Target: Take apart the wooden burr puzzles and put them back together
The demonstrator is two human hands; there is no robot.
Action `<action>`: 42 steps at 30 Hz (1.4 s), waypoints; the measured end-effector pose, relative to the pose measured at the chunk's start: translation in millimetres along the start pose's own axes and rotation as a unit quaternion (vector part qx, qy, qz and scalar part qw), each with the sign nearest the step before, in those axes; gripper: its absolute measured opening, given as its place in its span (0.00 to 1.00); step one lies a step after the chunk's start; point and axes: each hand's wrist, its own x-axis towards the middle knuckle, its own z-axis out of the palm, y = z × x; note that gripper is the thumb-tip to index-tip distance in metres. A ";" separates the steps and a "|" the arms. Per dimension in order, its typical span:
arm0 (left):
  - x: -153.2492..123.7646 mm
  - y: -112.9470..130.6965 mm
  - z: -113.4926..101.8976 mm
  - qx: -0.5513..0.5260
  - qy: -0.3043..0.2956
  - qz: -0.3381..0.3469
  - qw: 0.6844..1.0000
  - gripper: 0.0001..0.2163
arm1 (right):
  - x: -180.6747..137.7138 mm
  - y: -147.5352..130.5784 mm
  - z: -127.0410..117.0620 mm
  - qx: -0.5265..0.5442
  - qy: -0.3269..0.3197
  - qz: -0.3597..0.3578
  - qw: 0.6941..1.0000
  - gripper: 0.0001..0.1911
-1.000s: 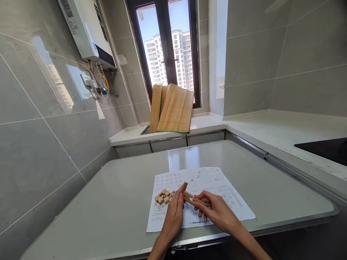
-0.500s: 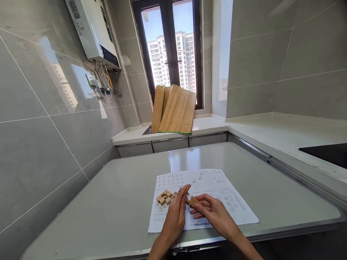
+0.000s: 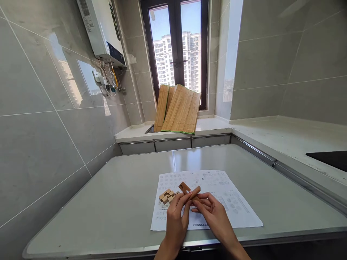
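Note:
Above a printed paper sheet [image 3: 238, 213], my left hand [image 3: 175, 216] is closed, its fingertips on a notched wooden puzzle piece [image 3: 184, 187] with a dark mark on its face. My right hand [image 3: 217, 216] pinches another wooden puzzle piece [image 3: 195, 192], a slanting bar that lies against the fingertips of my left hand. The two pieces are close together, and fingers hide their lower parts, so I cannot tell whether they interlock. On the sheet, left of my hands, sits a small cluster of light wooden pieces [image 3: 167, 196].
Under the sheet is a pale glossy table [image 3: 108, 213] with a metal edge. Behind it, a bamboo mat [image 3: 181, 110] leans by the window on a white counter [image 3: 211, 124]. A water heater [image 3: 104, 32] hangs on the tiled left wall.
The notched piece has turned and now sticks up with its marked face showing. My hands have come closer together, and the right hand's bar is against the left fingertips. The view has shifted slightly.

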 end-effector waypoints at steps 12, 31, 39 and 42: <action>-5.7 -15.6 -5.3 -0.030 0.022 -0.042 0.998 0.21 | 2.4 10.9 2.8 0.030 0.014 0.025 0.999 0.22; 9.6 0.8 -9.2 -0.205 0.036 -0.238 0.949 0.20 | 3.0 26.7 20.0 0.046 0.029 -0.002 0.998 0.22; 11.1 -2.7 -14.0 -0.200 -0.008 -0.234 0.951 0.20 | 4.3 35.9 15.4 0.047 0.019 0.006 0.999 0.23; 10.1 -3.6 -13.8 -0.209 -0.016 -0.230 0.950 0.20 | 4.1 37.6 15.2 0.043 0.011 0.009 0.999 0.22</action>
